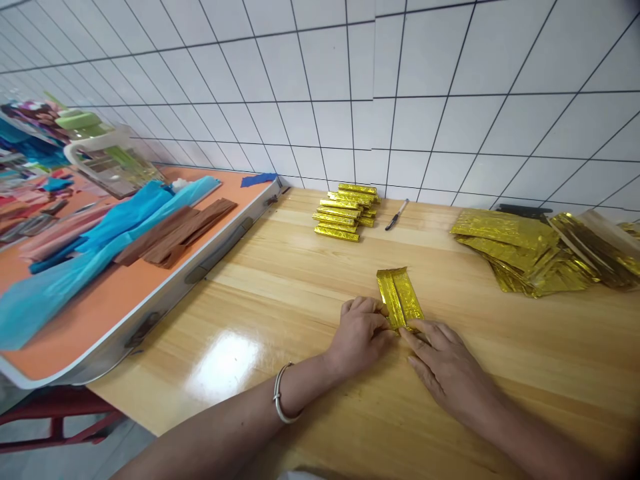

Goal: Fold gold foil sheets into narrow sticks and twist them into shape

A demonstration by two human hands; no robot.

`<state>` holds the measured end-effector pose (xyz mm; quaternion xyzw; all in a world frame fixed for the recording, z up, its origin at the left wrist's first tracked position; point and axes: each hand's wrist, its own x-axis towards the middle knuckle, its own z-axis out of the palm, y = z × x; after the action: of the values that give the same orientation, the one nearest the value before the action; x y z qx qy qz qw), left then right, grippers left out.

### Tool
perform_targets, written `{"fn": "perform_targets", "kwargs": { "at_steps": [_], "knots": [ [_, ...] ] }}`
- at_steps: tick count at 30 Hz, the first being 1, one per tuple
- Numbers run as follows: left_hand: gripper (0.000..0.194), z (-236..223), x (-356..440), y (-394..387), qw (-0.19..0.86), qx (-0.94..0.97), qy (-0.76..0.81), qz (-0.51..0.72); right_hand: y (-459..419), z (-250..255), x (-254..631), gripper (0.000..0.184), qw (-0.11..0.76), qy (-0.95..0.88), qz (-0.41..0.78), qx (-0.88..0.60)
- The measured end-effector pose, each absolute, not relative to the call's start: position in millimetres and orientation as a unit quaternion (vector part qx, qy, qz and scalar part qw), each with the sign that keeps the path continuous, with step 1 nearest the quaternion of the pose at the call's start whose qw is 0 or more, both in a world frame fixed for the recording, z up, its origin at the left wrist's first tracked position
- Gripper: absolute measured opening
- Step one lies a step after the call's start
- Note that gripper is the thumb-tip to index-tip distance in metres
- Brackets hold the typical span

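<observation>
A gold foil sheet (409,293) with creases running lengthwise lies on the wooden table in front of me. My left hand (365,330) has curled fingers pinching its near left corner. Across from it, my right hand (447,367) rests its outstretched fingertips on the near right edge, with the thumb apart and off the foil. The near edge is partly hidden under the fingers. Beyond the sheet, a stack of folded gold foil strips (337,217) sits close to the wall.
A pen (397,215) lies right of the strips. Loose gold foil sheets (530,250) are heaped at the right. On the left, an orange table (200,270) with a raised edge carries blue cloth (125,217), brown strips (183,233) and a green-lidded bottle (83,123). A tiled wall (330,73) bounds the back.
</observation>
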<state>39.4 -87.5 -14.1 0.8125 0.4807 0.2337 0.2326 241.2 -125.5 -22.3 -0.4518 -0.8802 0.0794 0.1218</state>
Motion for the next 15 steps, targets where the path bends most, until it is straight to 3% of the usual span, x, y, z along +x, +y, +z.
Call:
{"fn": "perform_targets", "kwargs": {
  "at_steps": [15],
  "knots": [
    [0.008,-16.5,47.5,-88.7,0.175,0.812,0.521,0.197,-124.9,-23.3,240.7,0.04,0.132,-0.884,0.066,-0.443]
  ]
}}
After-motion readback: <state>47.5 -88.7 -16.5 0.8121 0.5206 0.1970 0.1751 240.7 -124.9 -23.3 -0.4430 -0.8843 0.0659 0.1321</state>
